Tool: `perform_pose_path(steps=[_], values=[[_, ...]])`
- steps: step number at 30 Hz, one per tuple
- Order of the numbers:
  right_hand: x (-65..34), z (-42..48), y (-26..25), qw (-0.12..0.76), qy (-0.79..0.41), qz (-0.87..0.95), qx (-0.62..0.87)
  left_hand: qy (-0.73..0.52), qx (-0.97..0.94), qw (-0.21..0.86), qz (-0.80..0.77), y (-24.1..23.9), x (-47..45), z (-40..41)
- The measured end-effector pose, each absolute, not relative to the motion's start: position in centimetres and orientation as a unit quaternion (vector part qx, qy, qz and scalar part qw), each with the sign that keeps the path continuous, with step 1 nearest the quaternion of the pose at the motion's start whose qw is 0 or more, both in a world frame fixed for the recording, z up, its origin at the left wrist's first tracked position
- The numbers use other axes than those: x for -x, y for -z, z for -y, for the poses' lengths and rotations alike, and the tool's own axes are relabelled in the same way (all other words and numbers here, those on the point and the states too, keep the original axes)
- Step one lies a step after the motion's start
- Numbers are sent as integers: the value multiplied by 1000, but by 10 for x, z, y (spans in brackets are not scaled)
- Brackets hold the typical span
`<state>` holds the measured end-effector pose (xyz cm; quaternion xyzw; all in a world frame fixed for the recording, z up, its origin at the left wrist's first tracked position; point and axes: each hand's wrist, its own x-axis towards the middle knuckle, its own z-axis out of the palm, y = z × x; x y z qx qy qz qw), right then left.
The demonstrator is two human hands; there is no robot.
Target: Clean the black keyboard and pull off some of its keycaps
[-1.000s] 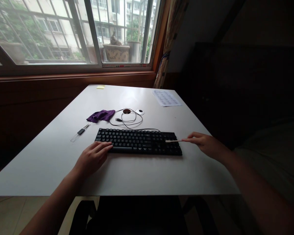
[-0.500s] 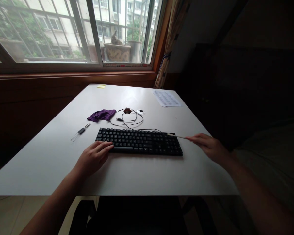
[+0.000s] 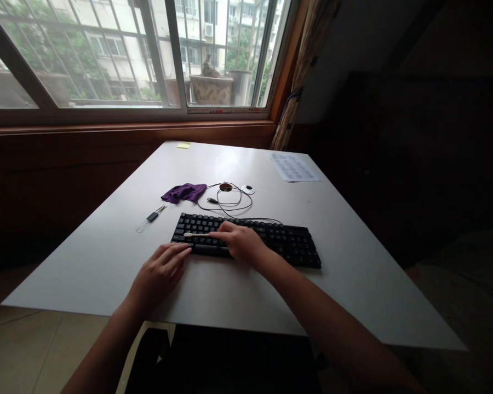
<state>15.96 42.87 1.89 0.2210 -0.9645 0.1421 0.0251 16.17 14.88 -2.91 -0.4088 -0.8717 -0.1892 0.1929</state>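
Note:
A black keyboard (image 3: 279, 243) lies across the near middle of the white table (image 3: 345, 257). My right hand (image 3: 240, 242) rests over its left half, pinching a thin pale stick (image 3: 197, 235) whose tip points left across the left-hand keys. My left hand (image 3: 161, 272) lies flat on the table with fingers stretched, its fingertips touching the keyboard's near left corner.
Behind the keyboard lie its coiled cable (image 3: 225, 201), a purple cloth (image 3: 184, 192), a small white round item (image 3: 248, 190) and a small tool with a clear handle (image 3: 150, 218). A printed sheet (image 3: 293, 167) and a yellow note (image 3: 183, 145) sit near the far edge, under the window.
My right hand has carried the stick from the keyboard's right end over to its left half. The camera has shifted slightly. The left hand has stayed at the keyboard's corner.

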Motion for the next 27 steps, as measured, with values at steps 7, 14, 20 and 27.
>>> perform_pose_path(steps=[7, 14, 20, 27], values=[[-146, -394, -30, 10, -98, 965, -242, 186, 408, 197, 872, 31, -161, -150], [-172, -453, -21, 28, -93, 970, -222, 187, 411, 191, 872, 32, -161, -148], [-207, -522, -28, 48, -78, 976, -196, 183, 418, 198, 867, 34, -159, -147], [-248, -609, -35, 47, -86, 983, -153, 180, 415, 208, 867, 35, -158, -147]])
